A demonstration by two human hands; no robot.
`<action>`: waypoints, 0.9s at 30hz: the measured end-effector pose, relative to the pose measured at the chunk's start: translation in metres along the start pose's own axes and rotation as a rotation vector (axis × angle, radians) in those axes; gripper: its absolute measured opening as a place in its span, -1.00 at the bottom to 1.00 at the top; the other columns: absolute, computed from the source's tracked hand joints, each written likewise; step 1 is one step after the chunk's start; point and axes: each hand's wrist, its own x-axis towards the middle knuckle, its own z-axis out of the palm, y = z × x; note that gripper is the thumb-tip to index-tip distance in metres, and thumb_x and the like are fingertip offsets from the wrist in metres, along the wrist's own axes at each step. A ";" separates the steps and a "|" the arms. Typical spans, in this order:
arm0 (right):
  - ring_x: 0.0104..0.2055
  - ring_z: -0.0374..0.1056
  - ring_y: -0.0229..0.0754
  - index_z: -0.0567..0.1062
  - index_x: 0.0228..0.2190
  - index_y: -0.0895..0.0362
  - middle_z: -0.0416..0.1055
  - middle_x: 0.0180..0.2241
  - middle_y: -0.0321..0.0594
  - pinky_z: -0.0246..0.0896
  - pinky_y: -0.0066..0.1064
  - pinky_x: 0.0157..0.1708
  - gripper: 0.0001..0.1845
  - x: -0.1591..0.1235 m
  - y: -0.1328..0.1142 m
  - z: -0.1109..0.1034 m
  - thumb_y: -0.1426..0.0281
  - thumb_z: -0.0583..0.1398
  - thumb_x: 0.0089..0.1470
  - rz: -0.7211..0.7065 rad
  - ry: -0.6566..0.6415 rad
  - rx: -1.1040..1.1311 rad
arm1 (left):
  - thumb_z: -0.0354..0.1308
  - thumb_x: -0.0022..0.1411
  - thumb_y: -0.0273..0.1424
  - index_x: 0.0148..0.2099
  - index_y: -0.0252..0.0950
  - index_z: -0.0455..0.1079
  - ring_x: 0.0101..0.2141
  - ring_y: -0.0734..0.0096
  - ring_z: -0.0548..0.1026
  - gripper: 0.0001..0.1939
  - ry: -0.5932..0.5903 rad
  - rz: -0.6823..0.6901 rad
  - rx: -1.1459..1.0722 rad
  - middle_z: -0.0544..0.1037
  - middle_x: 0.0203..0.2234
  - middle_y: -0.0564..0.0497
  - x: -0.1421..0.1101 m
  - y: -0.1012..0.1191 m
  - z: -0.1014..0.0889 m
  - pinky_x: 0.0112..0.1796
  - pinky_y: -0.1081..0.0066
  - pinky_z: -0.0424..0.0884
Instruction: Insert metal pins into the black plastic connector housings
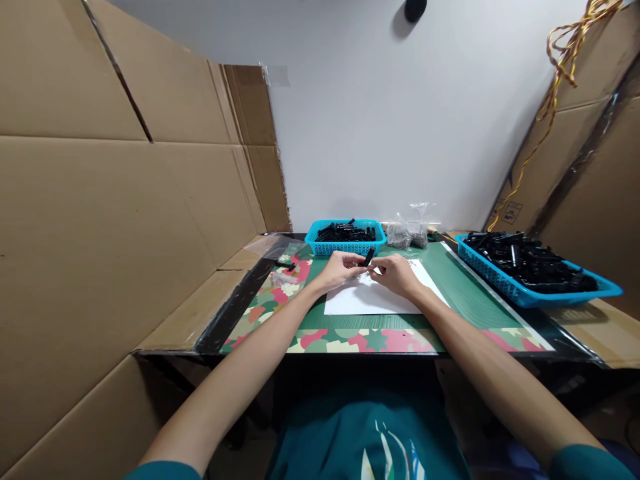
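My left hand (341, 269) pinches a small black plastic piece (369, 256), which stands tilted above the white sheet (373, 300). Close against it, my right hand (395, 273) has its thumb and fingertips pressed together at the lower end of the piece. Whatever sits between those right fingertips is too small to make out. Beneath the hands, tiny shiny bits lie scattered on the sheet. Just behind stands a blue basket (345, 248) heaped with similar black pieces (345, 232).
A larger blue basket (525, 287) full of black parts stands at the right. Clear bags (400, 235) of small parts lie at the back. A black piece (285, 265) and a plastic bag (284, 280) rest on the left. Cardboard walls (125, 233) flank the table.
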 end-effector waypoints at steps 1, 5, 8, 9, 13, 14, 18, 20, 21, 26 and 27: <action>-0.57 0.16 -0.28 0.65 -0.48 0.12 0.40 -0.61 -0.29 -0.06 -0.43 -0.45 -0.82 0.000 0.001 0.000 0.46 0.26 0.12 0.002 -0.006 0.006 | 0.61 -0.14 -0.12 -0.12 -0.39 0.68 -0.30 0.24 0.62 -0.42 -0.002 -0.009 -0.004 0.72 -0.27 -0.18 0.000 0.000 -0.001 -0.31 0.35 0.50; -0.53 0.27 -0.25 0.74 -0.36 0.13 0.51 -0.54 -0.21 0.01 -0.43 -0.41 -0.78 0.000 0.003 -0.002 0.41 0.26 0.23 0.013 -0.017 0.023 | 0.61 -0.14 -0.07 -0.10 -0.40 0.67 -0.38 0.36 0.55 -0.37 -0.024 -0.041 -0.024 0.70 -0.32 -0.14 0.001 0.001 -0.003 -0.37 0.40 0.43; -0.54 0.28 -0.24 0.76 -0.29 0.13 0.53 -0.54 -0.20 0.02 -0.43 -0.41 -0.77 0.001 0.003 -0.003 0.39 0.27 0.26 0.029 -0.015 0.003 | 0.55 -0.06 0.03 -0.02 -0.43 0.64 -0.50 0.50 0.40 -0.28 -0.085 -0.055 -0.041 0.61 -0.43 -0.04 -0.001 0.004 -0.003 -0.47 0.46 0.26; -0.54 0.27 -0.24 0.77 -0.28 0.12 0.53 -0.55 -0.20 0.02 -0.43 -0.42 -0.76 0.001 0.003 -0.004 0.36 0.26 0.27 0.032 -0.010 0.001 | 0.52 -0.04 0.07 -0.01 -0.44 0.63 -0.53 0.54 0.34 -0.26 -0.104 -0.062 -0.053 0.56 -0.48 0.00 -0.001 0.006 -0.003 -0.49 0.47 0.21; -0.55 0.26 -0.24 0.78 -0.24 0.12 0.53 -0.55 -0.18 0.03 -0.42 -0.42 -0.71 0.001 0.005 -0.007 0.27 0.26 0.31 0.022 0.017 0.029 | 0.44 0.06 0.14 -0.12 -0.46 0.59 -0.54 0.59 0.20 -0.30 -0.163 -0.111 -0.142 0.34 -0.56 0.10 -0.004 0.012 -0.001 -0.51 0.48 0.06; -0.55 0.26 -0.24 0.78 -0.23 0.12 0.52 -0.56 -0.19 0.03 -0.42 -0.42 -0.70 0.001 0.005 -0.007 0.25 0.26 0.32 0.018 0.021 0.034 | 0.44 0.07 0.14 -0.15 -0.45 0.57 -0.53 0.59 0.19 -0.32 -0.173 -0.129 -0.169 0.32 -0.55 0.11 -0.005 0.013 0.000 -0.52 0.48 0.03; -0.56 0.22 -0.26 0.78 -0.22 0.12 0.49 -0.58 -0.21 0.02 -0.42 -0.42 -0.66 0.000 0.007 -0.007 0.19 0.26 0.32 0.031 0.035 0.052 | 0.45 0.07 0.14 -0.25 -0.41 0.49 -0.54 0.64 0.14 -0.35 -0.202 -0.169 -0.275 0.30 -0.50 0.10 -0.005 0.014 0.000 -0.52 0.49 -0.03; -0.55 0.19 -0.26 0.77 -0.24 0.12 0.46 -0.58 -0.23 0.01 -0.42 -0.43 -0.66 0.000 0.007 -0.006 0.16 0.28 0.29 0.044 0.054 0.057 | 0.45 0.06 0.15 -0.32 -0.40 0.44 -0.55 0.65 0.11 -0.35 -0.222 -0.172 -0.307 0.27 -0.52 0.12 -0.006 0.014 0.000 -0.52 0.49 -0.04; -0.55 0.18 -0.27 0.76 -0.26 0.13 0.44 -0.58 -0.23 0.01 -0.42 -0.43 -0.65 0.000 0.008 -0.006 0.14 0.29 0.28 0.046 0.062 0.062 | 0.45 0.05 0.15 -0.35 -0.39 0.41 -0.55 0.66 0.09 -0.34 -0.231 -0.181 -0.317 0.26 -0.52 0.13 -0.006 0.014 0.000 -0.52 0.50 -0.05; -0.53 0.13 -0.26 0.74 -0.34 0.15 0.38 -0.60 -0.25 -0.02 -0.41 -0.45 -0.55 0.001 0.010 -0.005 0.05 0.27 0.27 0.053 0.058 0.137 | 0.40 0.06 0.22 -0.29 -0.38 0.43 -0.62 0.69 0.07 -0.31 -0.192 -0.254 -0.275 0.32 -0.51 0.10 -0.003 0.009 0.001 -0.57 0.50 -0.08; -0.53 0.13 -0.26 0.74 -0.35 0.16 0.37 -0.60 -0.25 -0.02 -0.41 -0.45 -0.53 0.001 0.011 -0.006 0.03 0.26 0.26 0.060 0.054 0.149 | 0.38 0.08 0.22 -0.20 -0.39 0.48 -0.62 0.68 0.10 -0.30 -0.133 -0.231 -0.246 0.33 -0.50 0.10 -0.002 0.008 0.001 -0.58 0.50 -0.05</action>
